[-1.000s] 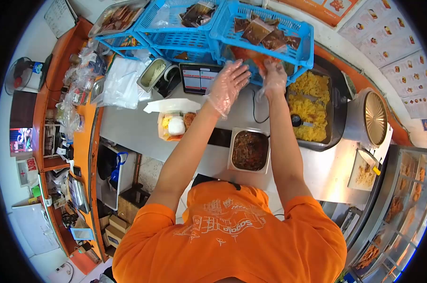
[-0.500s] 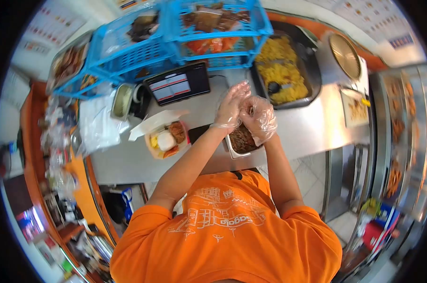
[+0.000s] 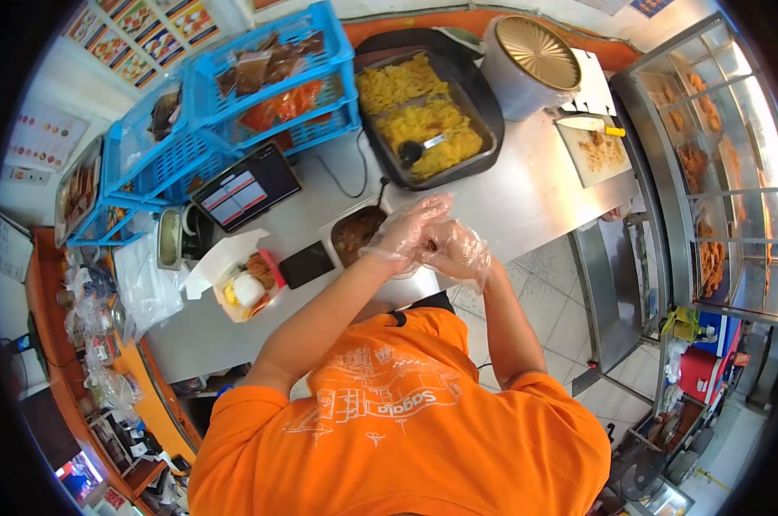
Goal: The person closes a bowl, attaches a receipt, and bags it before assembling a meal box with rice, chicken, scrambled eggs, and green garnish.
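Both hands wear clear plastic gloves and meet over the right side of a metal food pan (image 3: 330, 244) of brown chopped food. My left hand (image 3: 413, 229) has its fingers stretched out towards the right. Against its palm side, my right hand (image 3: 459, 249) is curled, with loose glove film around it. Whatever its fingers grip, if anything, is hidden. A dark handle stands up at the pan's back edge. Left of the pan lies a black phone-like slab (image 3: 307, 266). Beyond that, an open takeaway box (image 3: 232, 310) holds white rice, a browned fried piece and something yellow.
Behind stand a tablet (image 3: 247, 187), blue baskets (image 3: 204, 129) of packets, and a black tray (image 3: 494, 153) of yellow rice with a spoon. A large gold-lidded tub (image 3: 526, 77) is at the back right. A knife (image 3: 585, 125) lies on a cutting board (image 3: 588, 163) near a glass food cabinet (image 3: 728, 185).
The camera view has turned and shifted, showing more of the right side. My hands stay together and sit slightly right of the pan, uncovering more of its food.
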The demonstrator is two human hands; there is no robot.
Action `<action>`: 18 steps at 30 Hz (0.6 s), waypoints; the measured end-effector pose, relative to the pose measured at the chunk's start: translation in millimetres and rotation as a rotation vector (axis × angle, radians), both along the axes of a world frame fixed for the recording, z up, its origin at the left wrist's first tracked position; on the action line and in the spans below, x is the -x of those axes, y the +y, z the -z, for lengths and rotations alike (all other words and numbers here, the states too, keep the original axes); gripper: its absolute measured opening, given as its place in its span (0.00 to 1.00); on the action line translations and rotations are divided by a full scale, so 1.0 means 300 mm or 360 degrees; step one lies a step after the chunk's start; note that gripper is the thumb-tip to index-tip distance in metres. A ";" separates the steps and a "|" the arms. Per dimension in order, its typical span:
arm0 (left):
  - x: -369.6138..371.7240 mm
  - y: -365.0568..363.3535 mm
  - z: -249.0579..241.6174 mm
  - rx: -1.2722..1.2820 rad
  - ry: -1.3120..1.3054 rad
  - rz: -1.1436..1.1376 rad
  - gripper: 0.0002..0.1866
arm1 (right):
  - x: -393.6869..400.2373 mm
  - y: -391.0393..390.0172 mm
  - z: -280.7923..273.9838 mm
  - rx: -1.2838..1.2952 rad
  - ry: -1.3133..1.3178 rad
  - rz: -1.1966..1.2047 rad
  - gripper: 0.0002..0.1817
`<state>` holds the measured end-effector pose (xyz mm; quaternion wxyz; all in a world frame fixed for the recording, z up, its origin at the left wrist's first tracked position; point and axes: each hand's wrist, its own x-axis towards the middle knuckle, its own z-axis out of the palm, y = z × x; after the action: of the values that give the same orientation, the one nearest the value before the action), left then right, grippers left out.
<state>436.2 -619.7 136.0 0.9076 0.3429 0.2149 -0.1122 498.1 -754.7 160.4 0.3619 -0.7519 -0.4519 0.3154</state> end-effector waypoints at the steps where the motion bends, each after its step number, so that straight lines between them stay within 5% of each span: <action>1: -0.042 -0.021 0.007 -0.0012 -0.0009 0.0000 0.23 | -0.037 -0.019 0.002 -0.0243 -0.0170 0.0022 0.10; 3: -0.111 -0.091 0.023 0.0128 -0.0106 -0.0089 0.20 | -0.109 -0.094 0.017 -0.0491 -0.0319 0.0058 0.09; 5: -0.224 -0.208 0.096 -0.0023 -0.0175 -0.0215 0.18 | -0.206 -0.176 0.056 -0.0456 -0.0426 0.0512 0.05; 8: -0.394 -0.357 0.132 -0.1414 -0.0528 -0.0342 0.17 | -0.375 -0.285 0.196 -0.0589 -0.0514 0.0851 0.05; 15: -0.531 -0.545 0.046 -0.2652 -0.1182 0.0030 0.26 | -0.584 -0.459 0.264 -0.1032 -0.0251 0.1347 0.04; 17: -0.477 -0.568 -0.003 -0.2266 -0.1287 0.0341 0.31 | -0.680 -0.499 0.227 -0.1647 0.1111 0.2111 0.07; 18: -0.470 -0.575 -0.005 -0.1943 -0.1042 0.0780 0.34 | -0.727 -0.539 0.224 -0.1487 0.1014 0.2168 0.07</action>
<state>577.1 -792.3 137.5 0.5215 0.8415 -0.1259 -0.0640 716.2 -916.5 93.1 0.8500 -0.5095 0.1337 0.0089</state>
